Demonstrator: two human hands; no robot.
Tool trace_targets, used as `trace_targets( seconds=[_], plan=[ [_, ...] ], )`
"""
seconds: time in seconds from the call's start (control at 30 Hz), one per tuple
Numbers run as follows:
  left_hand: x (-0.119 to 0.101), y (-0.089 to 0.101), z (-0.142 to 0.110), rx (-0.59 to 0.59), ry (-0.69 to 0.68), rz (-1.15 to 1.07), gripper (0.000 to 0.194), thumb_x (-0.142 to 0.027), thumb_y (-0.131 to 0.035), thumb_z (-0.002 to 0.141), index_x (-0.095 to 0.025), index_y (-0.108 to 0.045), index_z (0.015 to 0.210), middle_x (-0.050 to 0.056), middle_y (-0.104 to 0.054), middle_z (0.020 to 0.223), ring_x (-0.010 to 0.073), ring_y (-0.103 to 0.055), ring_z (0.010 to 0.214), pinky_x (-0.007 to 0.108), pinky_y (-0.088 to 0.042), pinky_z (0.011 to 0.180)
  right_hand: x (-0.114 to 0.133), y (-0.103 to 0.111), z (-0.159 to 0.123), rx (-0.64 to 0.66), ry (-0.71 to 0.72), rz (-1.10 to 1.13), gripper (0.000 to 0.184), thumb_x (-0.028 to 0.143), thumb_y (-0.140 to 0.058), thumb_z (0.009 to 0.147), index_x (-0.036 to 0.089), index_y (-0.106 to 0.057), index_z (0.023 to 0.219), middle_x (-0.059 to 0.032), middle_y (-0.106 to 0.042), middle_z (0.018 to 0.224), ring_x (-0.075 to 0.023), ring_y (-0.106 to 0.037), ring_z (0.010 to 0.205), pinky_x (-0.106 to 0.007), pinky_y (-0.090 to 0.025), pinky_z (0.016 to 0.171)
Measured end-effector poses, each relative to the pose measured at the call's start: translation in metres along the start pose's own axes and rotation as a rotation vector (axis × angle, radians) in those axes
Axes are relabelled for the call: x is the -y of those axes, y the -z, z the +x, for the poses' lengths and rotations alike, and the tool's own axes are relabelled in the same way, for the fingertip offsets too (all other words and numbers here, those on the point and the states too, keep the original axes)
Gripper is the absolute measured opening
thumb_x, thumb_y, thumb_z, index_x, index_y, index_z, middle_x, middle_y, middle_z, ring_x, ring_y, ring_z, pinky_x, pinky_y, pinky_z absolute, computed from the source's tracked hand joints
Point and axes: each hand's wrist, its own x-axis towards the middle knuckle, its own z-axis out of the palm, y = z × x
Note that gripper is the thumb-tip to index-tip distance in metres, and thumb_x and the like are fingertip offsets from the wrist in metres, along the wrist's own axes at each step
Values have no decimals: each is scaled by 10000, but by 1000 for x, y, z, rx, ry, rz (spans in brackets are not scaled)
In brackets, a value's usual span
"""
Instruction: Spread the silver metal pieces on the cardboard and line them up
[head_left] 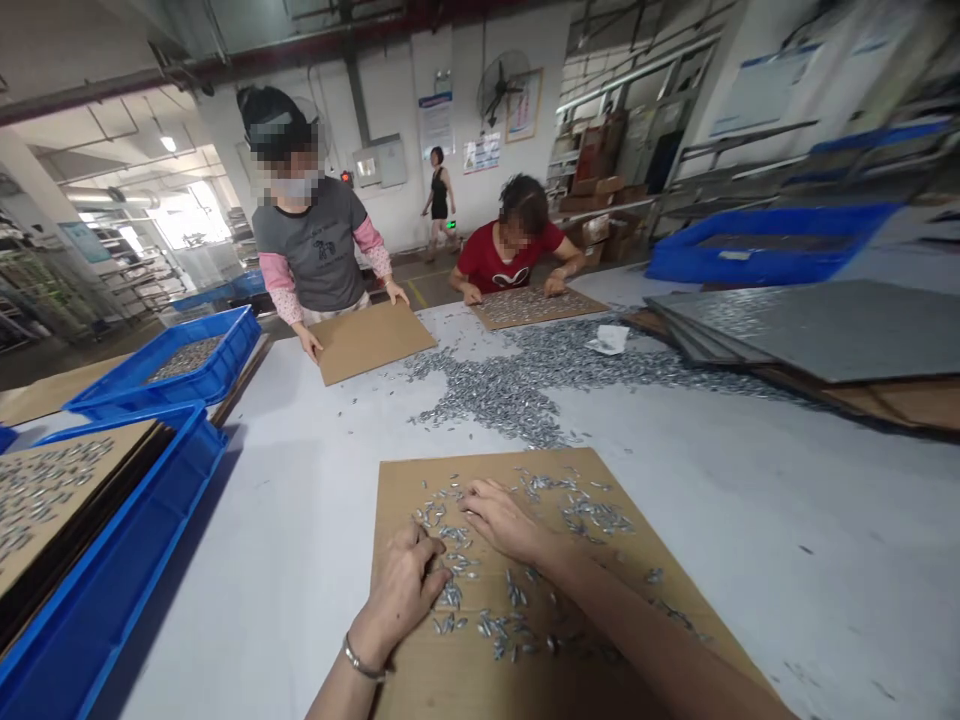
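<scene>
A white-topped bench (277, 520) spreads under the work, reaching out on both sides of a cardboard sheet (394, 500) set before the wearer — the wider side room appears to lie on the right, dotted with stray bits, while a blue plastic crate (127, 560) bounds the left. The sheet looks light and fairly stiff, likely to bow if lifted by one corner; its opposite side edges would seem the better hold, with the board level so nothing slides off. Just past its far edge lies a broad pile of metal pieces (517, 390), leaving less room that way; the near edge runs out of view. Over the sheet, the left hand (405, 580) is bent, fingertips down, while the right hand (495, 515), palm down, has its fingers close together; whether either pinches anything cannot be told. Smallest are the loose metal slivers (600, 515) clumped on the cardboard around both hands — apparently hard, slick and light, best gripped along their long sides.
</scene>
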Motion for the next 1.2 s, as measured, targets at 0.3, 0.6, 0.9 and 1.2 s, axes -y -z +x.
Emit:
trace_targets(
  seconds=[0.3,0.6,0.9,1.2],
  plan=[
    [21,-12,7,-78,58,-103,287,-421,-498,1010,-234,-713,1037,101,-682,1019,258,-686,940,403,-561,860,-28,15,7,-73,-289,-171,205,172,-526,959,206,-726,990,-69,-668,1030,-185,-607,992,-273,-428,884],
    [46,-31,9,-166,8,-124,368,-545,-475,1000,-271,-719,992,89,-687,955,257,-698,878,371,-573,808,-42,33,-33,-81,-436,-324,422,-53,-476,798,207,-713,1031,-144,-701,1125,-284,-647,1082,-339,-475,879],
    [39,-31,4,-121,42,-72,236,-390,-510,992,-249,-698,1014,96,-682,996,261,-682,931,384,-550,849,-47,13,-46,-140,-237,-293,298,126,-408,962,235,-680,907,-104,-674,994,-253,-662,952,-339,-504,801],
    [19,-18,0,-110,91,-38,175,-299,-529,972,-248,-692,1008,84,-674,1010,251,-664,980,376,-540,871,-81,26,-31,-139,-298,-157,350,195,-383,966,211,-728,1025,-124,-683,1013,-269,-660,997,-398,-516,902]
  ],
)
